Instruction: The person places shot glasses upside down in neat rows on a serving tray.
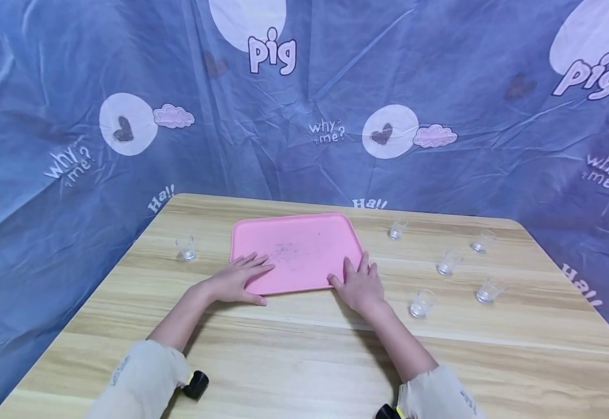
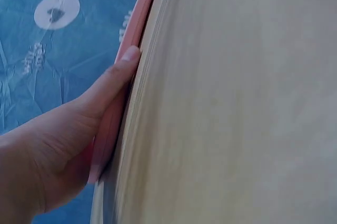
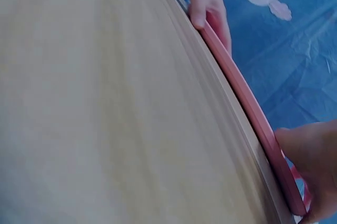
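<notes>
A pink rectangular tray lies on the wooden table, bare apart from dark scuff marks. At its near left corner my left hand rests with fingers spread straight over the surface. Its thumb lies along the near edge, as the left wrist view also shows on the tray's side. My right hand touches the near right corner, fingers spread over the right rim and thumb at the near edge. In the right wrist view, the right hand sits against the tray's side, partly cut off by the frame.
One small clear glass stands left of the tray. Several more stand to the right, among them a near glass, a far glass and a tilted-looking glass. A blue printed cloth hangs behind the table.
</notes>
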The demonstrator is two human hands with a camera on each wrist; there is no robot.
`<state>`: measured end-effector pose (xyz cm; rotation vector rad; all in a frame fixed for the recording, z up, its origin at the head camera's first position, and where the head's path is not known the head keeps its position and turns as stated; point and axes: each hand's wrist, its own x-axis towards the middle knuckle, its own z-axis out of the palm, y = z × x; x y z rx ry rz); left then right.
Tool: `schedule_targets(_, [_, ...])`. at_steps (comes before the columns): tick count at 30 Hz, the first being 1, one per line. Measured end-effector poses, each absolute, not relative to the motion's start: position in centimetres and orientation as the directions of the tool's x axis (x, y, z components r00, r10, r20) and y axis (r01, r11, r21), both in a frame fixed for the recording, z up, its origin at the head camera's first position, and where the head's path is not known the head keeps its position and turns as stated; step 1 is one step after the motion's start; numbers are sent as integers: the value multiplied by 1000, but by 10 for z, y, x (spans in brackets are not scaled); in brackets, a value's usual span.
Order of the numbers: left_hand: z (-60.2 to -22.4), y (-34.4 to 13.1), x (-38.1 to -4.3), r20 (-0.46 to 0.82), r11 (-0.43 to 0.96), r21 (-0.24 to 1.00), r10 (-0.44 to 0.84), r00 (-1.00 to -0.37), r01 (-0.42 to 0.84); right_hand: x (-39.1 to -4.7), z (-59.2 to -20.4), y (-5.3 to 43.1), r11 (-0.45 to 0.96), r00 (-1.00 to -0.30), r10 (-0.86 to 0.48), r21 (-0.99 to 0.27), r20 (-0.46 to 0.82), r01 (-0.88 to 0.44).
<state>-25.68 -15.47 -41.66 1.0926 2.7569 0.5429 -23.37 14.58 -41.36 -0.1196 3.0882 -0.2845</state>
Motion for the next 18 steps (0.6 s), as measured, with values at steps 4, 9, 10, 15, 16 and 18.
schedule_targets(4, [-416,-162,-263,10,658,416,687,-726,628,-228,-412,138,986,-998,-40,-164,-57,-30])
schedule_targets(9, [-411,-157,-258,13,706,372,645,-764,602,-232,-408,139,982,-997,-65,-180,-48,-56])
schedule_targets(10, [-410,-153,-255,8,726,358,627,-779,588,-235,-408,141,979,-996,-79,-190,-36,-70])
schedule_targets(15, [-406,-128,-236,-54,821,315,517,-855,476,-255,-410,157,957,-987,-161,-243,-1,-156])
schedule_targets(16, [-407,-123,-233,-67,836,307,496,-866,455,-258,-412,160,952,-984,-176,-255,1,-170])
schedule_targets(18, [-409,-117,-230,-76,854,295,467,-881,428,-264,-415,166,944,-980,-198,-268,6,-193])
